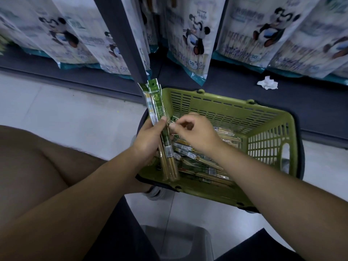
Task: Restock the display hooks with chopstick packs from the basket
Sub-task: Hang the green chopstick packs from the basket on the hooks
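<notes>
A seated person's view, looking down at a green plastic basket (273,117) on a pale tiled floor. The left hand (148,140) is wrapped round the middle of a bundle of chopstick packs (155,102), with the thumb pressed across the front. The right hand (195,134) has curled fingers. Its thumb and forefinger pinch at the bundle's right edge, apparently on one pack, though exactly which pack is unclear.

The bundle stands almost upright above the near left corner of the basket. Its long axis runs from near to far. The green card headers, each with a punched hang hole (154,84), point up and away towards the shelving, and the bare bamboo tips point down towards the person. More loose packs (197,161) lie flat on the basket floor, mostly aligned left to right.

These packs look light, thin and stiff along their length. Their clear glossy sleeves would likely slide against each other, so a fanned bundle could slip. The middle is a sound place to hold a stack. To hang a single pack, a pinch just below the header would keep the hole free.

Bags printed with pandas (195,34) hang on the far display, and a crumpled tissue (267,82) lies on the dark base at far right.
</notes>
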`<act>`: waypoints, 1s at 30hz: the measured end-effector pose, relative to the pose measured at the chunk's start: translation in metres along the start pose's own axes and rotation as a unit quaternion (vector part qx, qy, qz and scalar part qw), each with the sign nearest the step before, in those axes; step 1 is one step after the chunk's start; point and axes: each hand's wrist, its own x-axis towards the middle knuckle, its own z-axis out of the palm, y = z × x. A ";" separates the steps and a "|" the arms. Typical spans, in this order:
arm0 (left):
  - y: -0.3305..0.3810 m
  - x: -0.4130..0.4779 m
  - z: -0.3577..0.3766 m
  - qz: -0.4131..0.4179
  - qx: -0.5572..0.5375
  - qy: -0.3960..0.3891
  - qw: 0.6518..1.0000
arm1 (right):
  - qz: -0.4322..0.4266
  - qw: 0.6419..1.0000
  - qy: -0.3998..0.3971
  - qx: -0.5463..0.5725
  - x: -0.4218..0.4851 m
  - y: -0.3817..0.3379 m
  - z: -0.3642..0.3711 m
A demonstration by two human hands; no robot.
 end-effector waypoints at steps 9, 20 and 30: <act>-0.004 0.004 -0.016 0.024 -0.017 0.079 0.996 | 0.210 0.902 -0.246 -0.285 -0.042 0.134 0.003; -0.008 0.008 -0.011 0.026 -0.004 0.075 0.997 | 0.134 0.876 -0.268 -0.378 -0.049 0.155 0.025; -0.008 0.009 -0.012 0.019 -0.009 0.077 0.997 | 0.161 0.915 -0.230 -0.289 -0.038 0.139 0.003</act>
